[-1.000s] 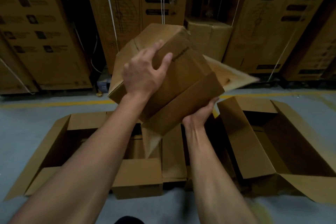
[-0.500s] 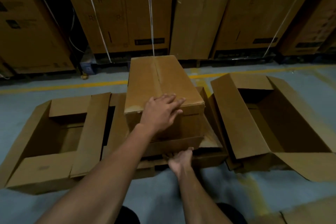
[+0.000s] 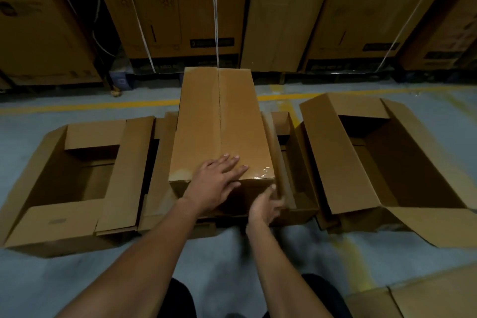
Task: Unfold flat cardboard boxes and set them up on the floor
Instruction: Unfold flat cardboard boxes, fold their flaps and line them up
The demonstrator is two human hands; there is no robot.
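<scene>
A closed cardboard box (image 3: 219, 126) lies lengthwise away from the person at the centre of the view, its top flaps meeting along a central seam. It rests on top of an open box (image 3: 289, 162) beneath it, whose flaps and interior show on either side. Clear tape glints at the near right corner of the closed box's top.

The left hand (image 3: 215, 183) lies flat on the near end of the box top, fingers (image 3: 233, 161) straight and slightly spread, palm pressing the cardboard near the seam. The right hand (image 3: 265, 205) is at the near right corner of the same box, lower down on its end face; its fingers appear to curl round the corner edge, though this hand is blurred and the exact hold cannot be confirmed.

To the left, an opened box (image 3: 74, 183) sits on the floor (image 3: 232, 253) with its flaps folded outward and its interior exposed. To the right, another opened box (image 3: 387, 162) stands likewise, long flaps splayed, just beside the central stack. A further piece of cardboard (image 3: 418, 297) shows at the lower right corner of the view.

The floor is grey concrete, marked with a yellow line (image 3: 77, 107) running across behind the boxes. Beyond it, large strapped cartons (image 3: 180, 8) stand in a row along the back. The person's dark-clad knees show at the bottom edge.
</scene>
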